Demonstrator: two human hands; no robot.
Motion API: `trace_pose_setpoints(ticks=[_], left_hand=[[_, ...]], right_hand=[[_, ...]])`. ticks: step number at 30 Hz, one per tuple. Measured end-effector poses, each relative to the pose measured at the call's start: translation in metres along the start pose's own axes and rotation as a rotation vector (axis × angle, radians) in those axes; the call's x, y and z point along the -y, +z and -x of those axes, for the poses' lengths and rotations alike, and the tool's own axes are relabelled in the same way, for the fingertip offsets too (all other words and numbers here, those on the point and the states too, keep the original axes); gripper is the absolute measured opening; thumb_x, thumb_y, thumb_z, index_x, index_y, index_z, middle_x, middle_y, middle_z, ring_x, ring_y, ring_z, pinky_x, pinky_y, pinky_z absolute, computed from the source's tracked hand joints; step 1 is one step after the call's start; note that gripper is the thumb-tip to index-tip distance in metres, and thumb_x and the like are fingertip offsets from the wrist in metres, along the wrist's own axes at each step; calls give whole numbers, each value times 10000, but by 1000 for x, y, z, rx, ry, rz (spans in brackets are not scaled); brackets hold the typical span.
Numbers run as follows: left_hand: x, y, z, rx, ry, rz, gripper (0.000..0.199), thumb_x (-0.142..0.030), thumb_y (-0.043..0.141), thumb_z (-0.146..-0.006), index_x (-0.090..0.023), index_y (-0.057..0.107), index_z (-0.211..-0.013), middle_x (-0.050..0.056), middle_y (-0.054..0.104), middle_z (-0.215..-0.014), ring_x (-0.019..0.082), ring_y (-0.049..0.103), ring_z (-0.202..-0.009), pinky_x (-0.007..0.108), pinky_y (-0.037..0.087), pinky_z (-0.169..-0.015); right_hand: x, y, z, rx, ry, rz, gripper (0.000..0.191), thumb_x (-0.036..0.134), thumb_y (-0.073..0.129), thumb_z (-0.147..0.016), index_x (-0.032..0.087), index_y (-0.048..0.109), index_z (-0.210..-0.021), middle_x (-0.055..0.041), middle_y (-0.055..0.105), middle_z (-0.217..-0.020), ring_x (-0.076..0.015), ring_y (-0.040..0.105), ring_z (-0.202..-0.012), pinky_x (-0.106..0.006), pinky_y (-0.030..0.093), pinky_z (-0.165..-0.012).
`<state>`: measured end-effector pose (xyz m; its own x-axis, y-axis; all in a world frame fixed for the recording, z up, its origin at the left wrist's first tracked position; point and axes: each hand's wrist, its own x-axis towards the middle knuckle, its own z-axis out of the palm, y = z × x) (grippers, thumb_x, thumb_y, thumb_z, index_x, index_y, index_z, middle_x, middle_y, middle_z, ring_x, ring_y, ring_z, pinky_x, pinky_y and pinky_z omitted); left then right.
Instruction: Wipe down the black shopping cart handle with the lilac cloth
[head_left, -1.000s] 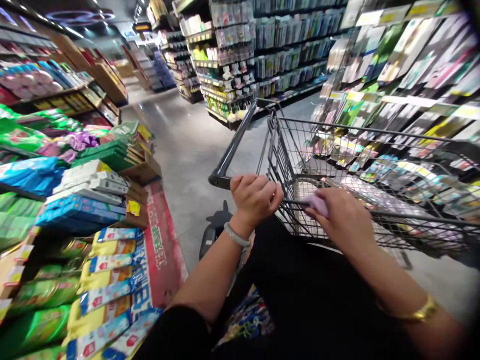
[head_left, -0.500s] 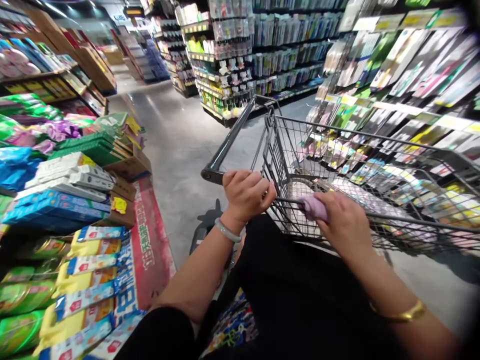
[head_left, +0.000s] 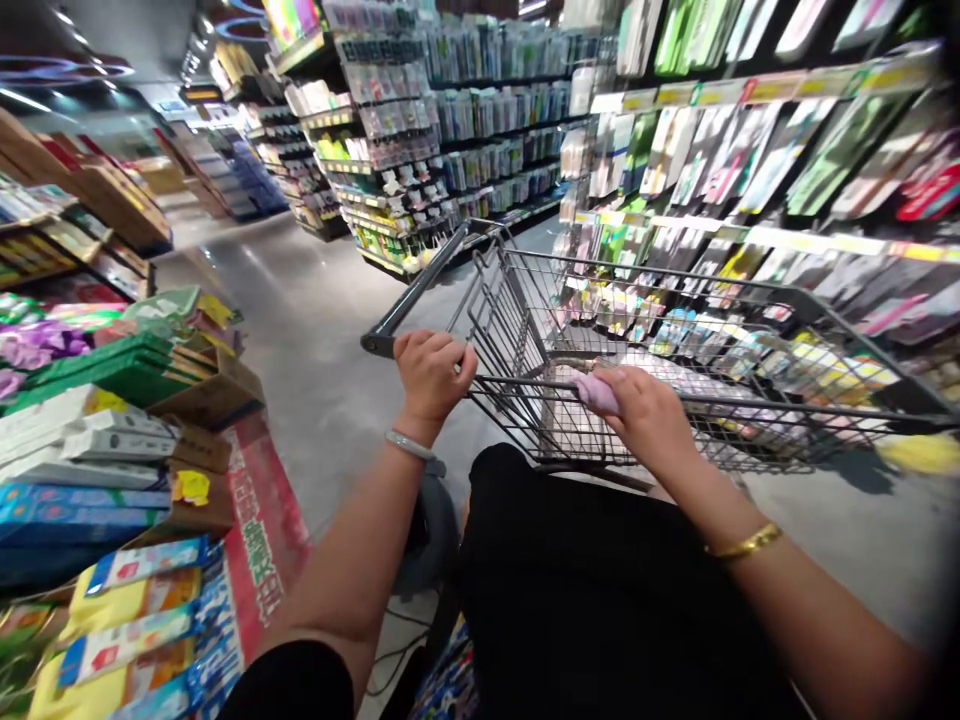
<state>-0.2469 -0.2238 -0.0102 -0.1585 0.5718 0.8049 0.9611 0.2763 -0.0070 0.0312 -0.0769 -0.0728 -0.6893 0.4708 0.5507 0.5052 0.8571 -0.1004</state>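
A wire shopping cart (head_left: 525,330) stands in front of me, turned sideways, with its dark handle bar (head_left: 420,285) pointing away to the left. My left hand (head_left: 435,375), with a pale bangle at the wrist, is wrapped round the cart's frame at the near end of the handle. On the near top rim of the basket rests my right hand (head_left: 649,415), below which a gold bracelet shows. Its fingers are closed on a bunched lilac cloth (head_left: 598,393) against the rim. Inside the basket lies a pale patterned item (head_left: 570,425), partly hidden by the wires.
Hanging goods (head_left: 697,160) fill a shelf wall just beyond the cart on the right. To the left, boxes (head_left: 82,510) and yellow packs (head_left: 112,630) are stacked beside a red floor banner (head_left: 259,520). A grey aisle floor (head_left: 300,300) runs ahead past more shelves.
My view has swung to the right, so the cart, both hands and the left-hand goods sit further left. Both hands keep their hold.
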Motion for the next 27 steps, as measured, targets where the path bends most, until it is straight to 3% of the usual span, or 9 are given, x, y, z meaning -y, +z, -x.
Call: trace_pose_setpoints(ticks=[2,4,7,9,13,17,20,23,27], left_hand=[[-15,5,-4,-43,-28,58,294,-288,570,-893,-232,592,-605,30,679,-747,237,564,-950,440,294,-964],[-38,14,-9,-4,-9,123,250,-299,545,-918,-228,651,-703,47,724,-894,242,571,-1040,432,298,-1003],[-71,33,-17,307,40,136,386,-370,421,-984,-203,692,-764,83,723,-865,232,623,-938,371,392,-886],[-83,45,-23,546,-14,59,540,-446,316,-1008,-183,713,-754,107,706,-777,239,645,-819,346,417,-756],[-82,56,-34,819,-119,-60,691,-553,231,-990,-145,752,-792,154,713,-792,277,667,-807,334,427,-685],[-77,58,-39,906,-120,-47,709,-591,227,-972,-154,739,-748,152,714,-798,276,668,-783,329,443,-670],[-76,64,-41,943,-126,-40,698,-589,222,-972,-174,722,-716,145,703,-782,278,664,-753,341,449,-664],[-74,71,-42,1007,-74,-21,590,-521,287,-977,-199,731,-760,140,708,-792,271,662,-771,344,446,-689],[-71,78,-46,1103,-69,3,586,-499,299,-973,-224,720,-672,122,716,-789,255,651,-740,358,444,-711]], right_hand=[[6,0,-3,-7,74,10,433,335,656,-867,208,562,-1271,-125,615,-1170,-293,550,-1021,-413,404,-845],[27,3,-14,3,84,5,398,367,668,-865,208,586,-1221,-123,623,-1126,-282,550,-975,-401,393,-814],[50,7,-33,41,-7,-15,466,351,670,-871,213,552,-1300,-130,613,-1169,-274,545,-981,-398,393,-821],[44,6,-32,57,-38,-48,495,314,669,-871,226,528,-1337,-119,609,-1200,-265,551,-1002,-397,405,-843],[-16,-6,9,21,51,-45,505,251,662,-846,254,527,-1333,-103,604,-1243,-283,548,-1103,-434,417,-913],[-89,-21,62,-33,186,49,529,237,621,-831,236,526,-1352,-109,604,-1235,-299,534,-1138,-459,394,-993],[-117,-29,80,-57,252,83,497,264,593,-845,214,540,-1336,-117,597,-1237,-301,519,-1164,-452,378,-1018],[-109,-28,71,-58,325,101,428,341,583,-872,208,580,-1278,-126,607,-1187,-313,522,-1123,-469,380,-984],[-58,-13,36,-42,297,5,403,429,590,-897,242,589,-1254,-108,626,-1168,-305,535,-1074,-488,387,-955]])
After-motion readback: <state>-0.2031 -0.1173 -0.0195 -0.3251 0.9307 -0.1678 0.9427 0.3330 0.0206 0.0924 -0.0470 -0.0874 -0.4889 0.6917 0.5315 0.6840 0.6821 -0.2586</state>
